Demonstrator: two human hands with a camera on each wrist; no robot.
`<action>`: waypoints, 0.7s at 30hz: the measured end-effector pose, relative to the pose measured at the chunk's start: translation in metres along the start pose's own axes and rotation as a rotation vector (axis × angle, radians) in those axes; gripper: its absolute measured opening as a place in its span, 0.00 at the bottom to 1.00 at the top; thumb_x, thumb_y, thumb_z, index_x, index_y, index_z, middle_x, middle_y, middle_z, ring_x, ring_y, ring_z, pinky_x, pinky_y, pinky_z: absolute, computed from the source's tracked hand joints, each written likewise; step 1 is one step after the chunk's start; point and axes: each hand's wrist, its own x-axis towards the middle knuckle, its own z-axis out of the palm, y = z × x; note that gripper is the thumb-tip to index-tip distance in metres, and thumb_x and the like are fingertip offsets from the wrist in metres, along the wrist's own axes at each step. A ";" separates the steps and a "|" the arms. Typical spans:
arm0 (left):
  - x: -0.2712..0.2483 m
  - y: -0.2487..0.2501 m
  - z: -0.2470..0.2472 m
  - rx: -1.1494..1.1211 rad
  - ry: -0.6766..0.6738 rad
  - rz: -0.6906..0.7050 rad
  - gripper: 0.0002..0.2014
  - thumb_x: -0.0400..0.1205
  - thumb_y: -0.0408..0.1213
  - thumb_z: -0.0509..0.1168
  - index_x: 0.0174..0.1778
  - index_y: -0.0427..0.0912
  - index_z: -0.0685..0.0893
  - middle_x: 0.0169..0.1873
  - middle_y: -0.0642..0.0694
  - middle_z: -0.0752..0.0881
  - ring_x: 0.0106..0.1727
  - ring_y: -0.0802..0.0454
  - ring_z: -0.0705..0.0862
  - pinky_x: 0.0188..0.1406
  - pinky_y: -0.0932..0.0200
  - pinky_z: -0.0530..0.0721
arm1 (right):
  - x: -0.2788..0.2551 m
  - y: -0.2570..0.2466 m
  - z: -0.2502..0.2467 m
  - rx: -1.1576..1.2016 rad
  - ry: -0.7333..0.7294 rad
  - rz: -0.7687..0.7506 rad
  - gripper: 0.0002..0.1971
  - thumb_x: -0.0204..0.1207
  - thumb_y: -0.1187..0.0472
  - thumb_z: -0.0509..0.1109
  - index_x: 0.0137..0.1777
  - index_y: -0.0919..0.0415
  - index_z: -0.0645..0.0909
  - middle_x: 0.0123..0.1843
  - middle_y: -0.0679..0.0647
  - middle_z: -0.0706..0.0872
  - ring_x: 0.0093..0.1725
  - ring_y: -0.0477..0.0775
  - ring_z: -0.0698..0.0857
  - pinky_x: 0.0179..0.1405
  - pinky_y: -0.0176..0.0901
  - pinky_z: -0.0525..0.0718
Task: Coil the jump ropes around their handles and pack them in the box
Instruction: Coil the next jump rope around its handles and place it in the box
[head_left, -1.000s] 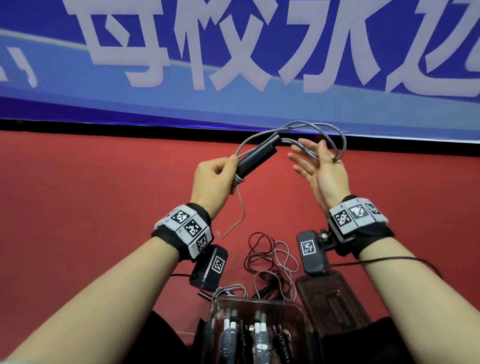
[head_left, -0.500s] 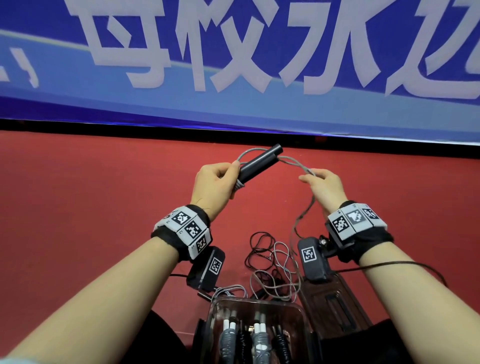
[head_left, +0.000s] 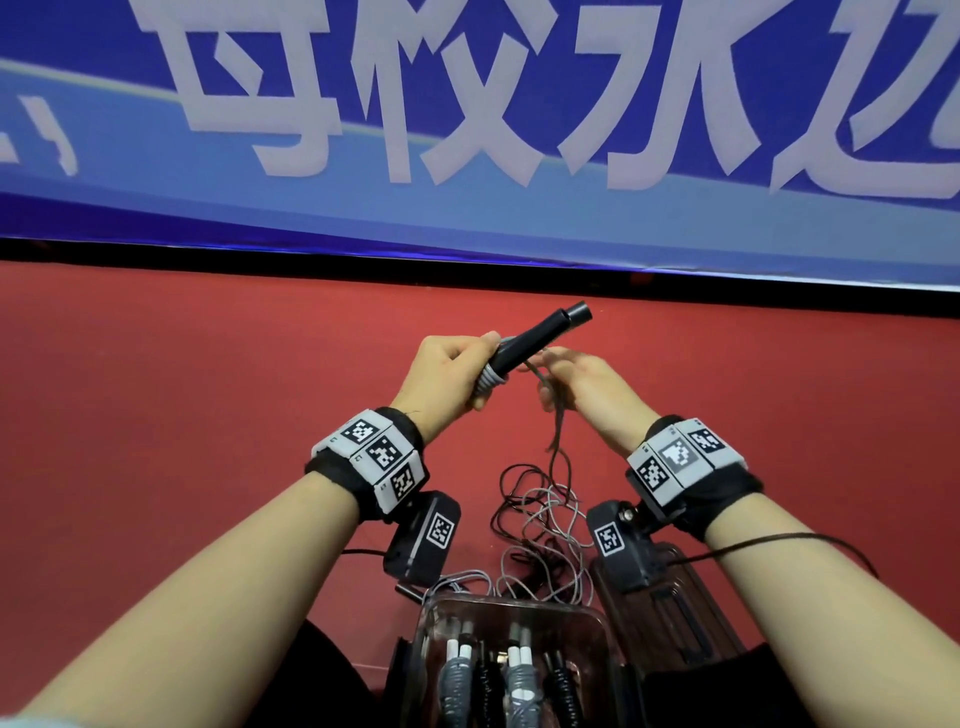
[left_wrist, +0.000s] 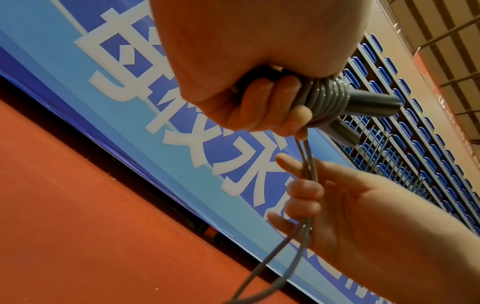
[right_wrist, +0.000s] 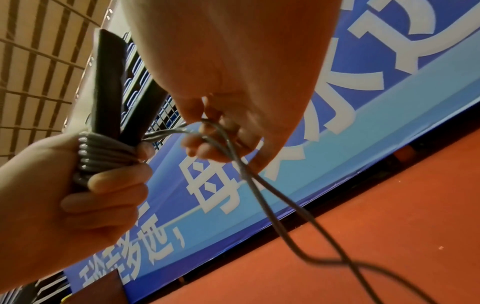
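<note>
My left hand (head_left: 451, 370) grips two black jump-rope handles (head_left: 540, 335) held together, tilted up to the right. Several turns of grey rope (right_wrist: 100, 153) are wound round their lower end by my fingers (left_wrist: 262, 107). Just right of the handles, my right hand (head_left: 576, 382) pinches the doubled grey rope (left_wrist: 310, 170) close to them. The rope (right_wrist: 262, 197) hangs from it to a loose tangle (head_left: 545, 525) on the red floor. A clear plastic box (head_left: 608, 639) at the bottom centre holds several coiled jump ropes (head_left: 514, 680).
The box's dark lid (head_left: 675, 613) lies on the red floor (head_left: 182, 415) to the right of the box. A blue banner (head_left: 467, 130) with large white characters stands along the far edge of the floor. Wrist cameras (head_left: 426, 540) hang under both wrists.
My right hand came down from above the handles' tip to just beside them, drawing the rope loop in tight. The left hand kept its grip and the handles tilted a little steeper.
</note>
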 end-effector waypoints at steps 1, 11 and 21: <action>0.001 -0.001 0.000 0.010 0.019 0.000 0.22 0.89 0.42 0.57 0.38 0.28 0.85 0.17 0.42 0.75 0.14 0.57 0.68 0.15 0.69 0.64 | 0.000 0.000 0.002 -0.007 -0.002 0.004 0.17 0.88 0.63 0.52 0.50 0.57 0.84 0.27 0.49 0.72 0.24 0.46 0.72 0.39 0.45 0.79; 0.013 -0.012 -0.003 -0.286 0.357 -0.238 0.14 0.86 0.43 0.57 0.36 0.44 0.81 0.18 0.45 0.75 0.12 0.56 0.66 0.14 0.70 0.60 | -0.020 -0.018 0.022 -0.654 -0.142 -0.197 0.19 0.88 0.52 0.53 0.55 0.52 0.87 0.28 0.45 0.79 0.30 0.45 0.78 0.39 0.45 0.73; 0.017 -0.025 -0.020 0.269 0.348 -0.180 0.24 0.86 0.48 0.56 0.28 0.41 0.83 0.18 0.46 0.82 0.23 0.48 0.77 0.28 0.56 0.73 | -0.021 -0.023 0.019 -0.651 -0.001 -0.350 0.15 0.84 0.51 0.61 0.41 0.49 0.88 0.19 0.47 0.66 0.21 0.47 0.66 0.28 0.44 0.65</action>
